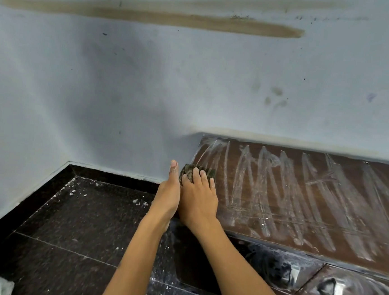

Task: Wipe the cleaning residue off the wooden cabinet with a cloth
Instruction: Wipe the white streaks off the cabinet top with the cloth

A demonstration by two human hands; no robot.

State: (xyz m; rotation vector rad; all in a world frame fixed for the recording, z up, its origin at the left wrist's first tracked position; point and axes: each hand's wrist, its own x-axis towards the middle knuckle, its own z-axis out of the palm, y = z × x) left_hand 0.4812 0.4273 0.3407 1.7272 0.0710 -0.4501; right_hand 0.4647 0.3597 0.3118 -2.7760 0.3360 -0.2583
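Two bare forearms nearest, reaching up from the bottom edge. Right hand (199, 200) flat with straight fingers (204, 175) pressing a dark mottled cloth (188, 170) onto the left end of the wooden cabinet (370, 224) top; left hand (168, 196) edge-on just beside it, fingers extended, touching the cloth's left side. White streaky residue (279, 190) across the brown top, dark speckled floor (76, 219) to the left, pale stained wall (124, 82) behind.
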